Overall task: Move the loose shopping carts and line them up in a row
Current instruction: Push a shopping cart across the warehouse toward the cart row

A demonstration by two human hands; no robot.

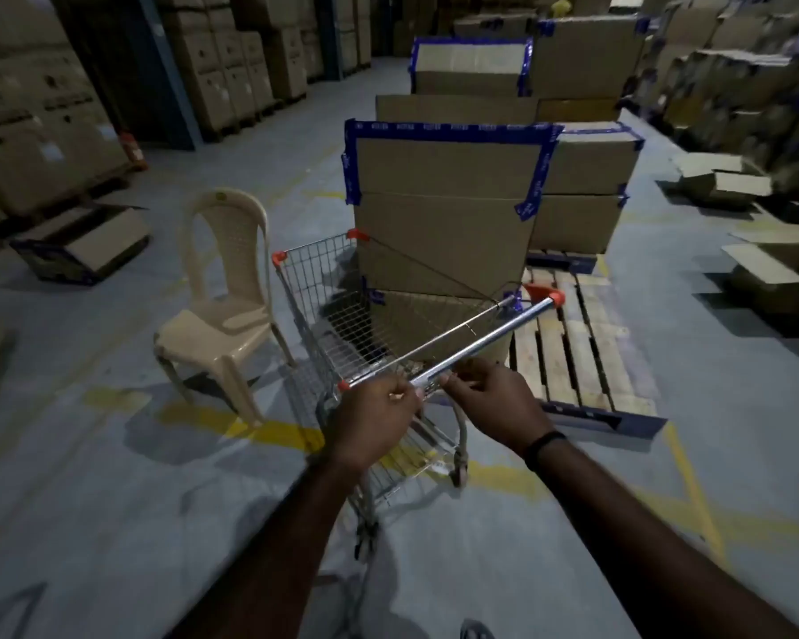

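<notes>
Both hands (379, 422) gripping cart handle (485, 339)

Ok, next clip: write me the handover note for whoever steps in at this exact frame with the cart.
Left hand: closed on the near end of the cart handle.
Right hand: closed on the same bar, close beside the left.
Shopping cart: empty, angled, between the plastic chair on its left and the wooden pallet on its right, its front close to the taped cardboard boxes.
Done: one loose cart is in hand.
Left: no row or other carts are in view; steer this one clear of chair, pallet and boxes, then line it up.
</notes>
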